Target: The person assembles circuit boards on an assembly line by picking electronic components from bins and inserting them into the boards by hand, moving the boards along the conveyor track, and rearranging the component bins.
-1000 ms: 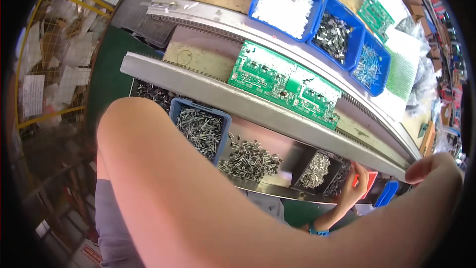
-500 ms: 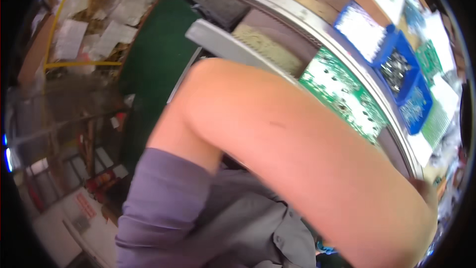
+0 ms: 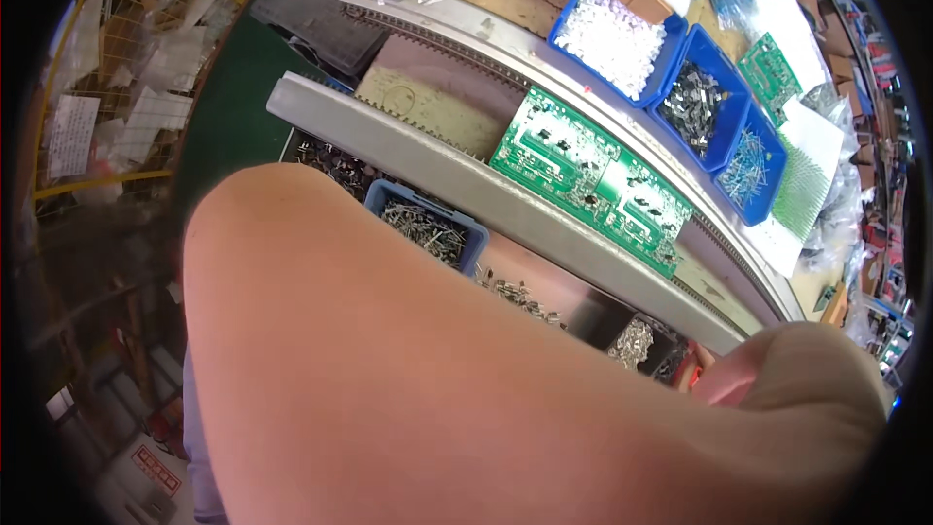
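Observation:
My left forearm stretches from the left across the lower part of the view, very close. My left hand [image 3: 812, 369] is bent at the lower right, beside the near end of the metal rail; its fingers are mostly hidden. A small patch of skin and something red show by it, too little to make out. Under the forearm's upper edge lie a blue bin [image 3: 428, 228] of metal-legged parts and a tray section of silvery parts [image 3: 633, 343]. My right hand does not show. Green circuit boards [image 3: 593, 185] sit between the two rails, beyond the arm.
A near metal rail [image 3: 466, 190] and a far curved rail [image 3: 544, 63] run across the bench. Behind them stand a blue bin of white parts [image 3: 614, 39], one of dark metal parts [image 3: 692, 102] and one of pale-blue parts [image 3: 746, 165]. A yellow wire cage [image 3: 102, 180] stands left.
The view has shifted, so boards and bins appear further left. My left forearm now fills more of the lower picture, and the near bins have come into sight above it.

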`<state>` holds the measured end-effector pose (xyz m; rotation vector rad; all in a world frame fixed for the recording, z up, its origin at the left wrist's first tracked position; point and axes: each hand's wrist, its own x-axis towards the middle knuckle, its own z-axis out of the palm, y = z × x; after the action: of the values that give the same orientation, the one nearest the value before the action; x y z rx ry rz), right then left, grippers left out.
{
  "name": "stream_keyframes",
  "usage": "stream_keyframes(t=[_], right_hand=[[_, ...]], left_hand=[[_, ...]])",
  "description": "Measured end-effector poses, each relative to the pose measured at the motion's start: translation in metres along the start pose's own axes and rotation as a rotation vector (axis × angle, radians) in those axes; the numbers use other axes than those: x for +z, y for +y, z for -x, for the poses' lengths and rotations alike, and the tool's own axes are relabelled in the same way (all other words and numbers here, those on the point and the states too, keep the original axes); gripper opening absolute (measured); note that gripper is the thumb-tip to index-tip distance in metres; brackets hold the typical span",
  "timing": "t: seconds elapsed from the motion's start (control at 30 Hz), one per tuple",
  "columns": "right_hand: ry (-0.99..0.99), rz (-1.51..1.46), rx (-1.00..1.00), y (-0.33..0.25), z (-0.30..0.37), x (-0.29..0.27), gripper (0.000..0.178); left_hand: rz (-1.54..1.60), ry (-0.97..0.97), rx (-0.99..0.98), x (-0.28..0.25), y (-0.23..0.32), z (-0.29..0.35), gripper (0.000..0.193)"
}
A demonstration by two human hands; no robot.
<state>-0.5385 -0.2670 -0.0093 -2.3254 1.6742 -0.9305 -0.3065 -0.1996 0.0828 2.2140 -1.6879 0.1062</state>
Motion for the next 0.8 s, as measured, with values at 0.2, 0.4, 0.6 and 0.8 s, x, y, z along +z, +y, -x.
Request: stream_keyframes(t=[0.2,0.4,0.6,0.8], right_hand=[[-0.033,-0.039,0.009,-0.015,0.019,0.024,0.019],[-0.055,-0.068,0.014,-0.027,0.031,0.033,0.019],[-0.024,-0.018,0.016,-0.063,0.018,0.031,0.019],[-0.165,0.065,0.015,-0.09,-0.001,0.012,0.023]], left_hand=[[-0.074,-0.04,-0.068,0.055,0.082,0.02,0.023],[-0.057,-0.101,-0.01,0.055,0.1,0.026,0.022],[0.174,-0.192,0.302,-0.017,0.019,-0.004,0.022],[0.383,-0.268,0.627,-0.071,-0.036,-0.032,0.022]])
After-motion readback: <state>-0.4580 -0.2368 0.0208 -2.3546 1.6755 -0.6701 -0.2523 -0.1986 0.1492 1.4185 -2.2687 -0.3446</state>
